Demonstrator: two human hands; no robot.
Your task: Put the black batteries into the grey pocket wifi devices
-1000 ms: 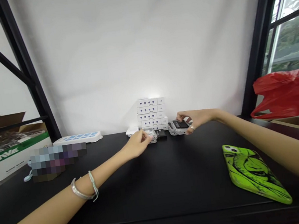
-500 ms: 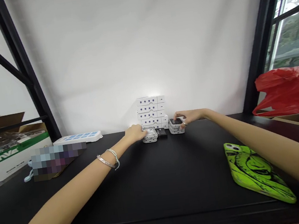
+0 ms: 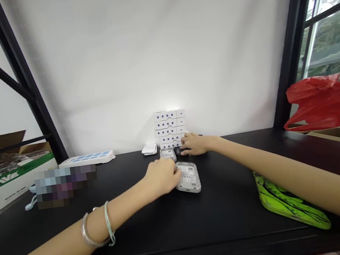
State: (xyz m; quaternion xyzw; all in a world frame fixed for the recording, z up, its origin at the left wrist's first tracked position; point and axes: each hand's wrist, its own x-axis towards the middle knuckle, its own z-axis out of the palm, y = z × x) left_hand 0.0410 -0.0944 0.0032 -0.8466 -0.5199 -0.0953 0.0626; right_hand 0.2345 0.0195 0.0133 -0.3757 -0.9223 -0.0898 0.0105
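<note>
My left hand (image 3: 162, 176) is closed on the left edge of a white rounded-square device (image 3: 188, 177), whose upturned face carries a printed label. The device is tilted just above the black tabletop or touching it; I cannot tell which. Behind it lies a similar labelled device (image 3: 168, 154). My right hand (image 3: 195, 144) reaches to a small black battery (image 3: 178, 151) beside that one, its fingers closed at the battery's edge. The hand partly hides the battery and the place to its right. A stack of white boxes (image 3: 167, 131) rises behind both hands.
Thin white covers (image 3: 149, 149) lie left of the boxes. Farther left are a power strip (image 3: 87, 159), a blurred-out item (image 3: 61, 185) and an open carton (image 3: 18, 174). At right, a green phone case (image 3: 289, 201) lies under my forearm, with a red plastic bag (image 3: 327, 101) beyond.
My left hand has come nearer with one device from the pile. My right hand has moved left from the right-hand device stack to the battery. The thin white covers now show.
</note>
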